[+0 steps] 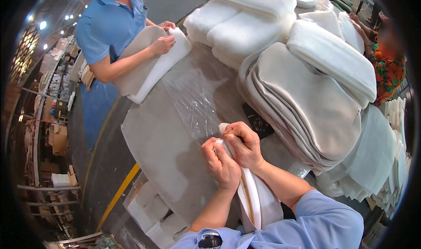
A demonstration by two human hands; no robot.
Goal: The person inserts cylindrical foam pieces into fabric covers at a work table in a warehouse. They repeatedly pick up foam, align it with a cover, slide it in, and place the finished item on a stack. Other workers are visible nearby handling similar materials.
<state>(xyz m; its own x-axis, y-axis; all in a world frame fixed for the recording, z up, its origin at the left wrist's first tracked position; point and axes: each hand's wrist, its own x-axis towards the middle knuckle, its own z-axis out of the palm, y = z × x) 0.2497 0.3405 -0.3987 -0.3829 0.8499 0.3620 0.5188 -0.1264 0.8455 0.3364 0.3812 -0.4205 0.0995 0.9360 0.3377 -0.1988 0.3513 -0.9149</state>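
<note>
In front of my body hangs a grey fabric cover point(268, 198) with a white padded layer and a long tan strip along its open edge. My left hand point(222, 165) is closed, pinching the white edge near the top end. Beside it, my right hand point(244, 144) is closed on the grey edge at the same end, its thumb and fingers bent together. The two hands almost touch. Just beyond them lies clear plastic sheeting point(193, 100) on the grey table point(158, 139). What lies inside the cover is largely hidden.
Right of my hands lies a stack of grey covers point(307, 100), with white padding rolls point(250, 27) behind. Thin whitish sheets point(368, 157) fan out at the right. A co-worker in blue point(107, 30) holds a grey-and-white piece point(169, 58). Another person point(388, 69) stands far right.
</note>
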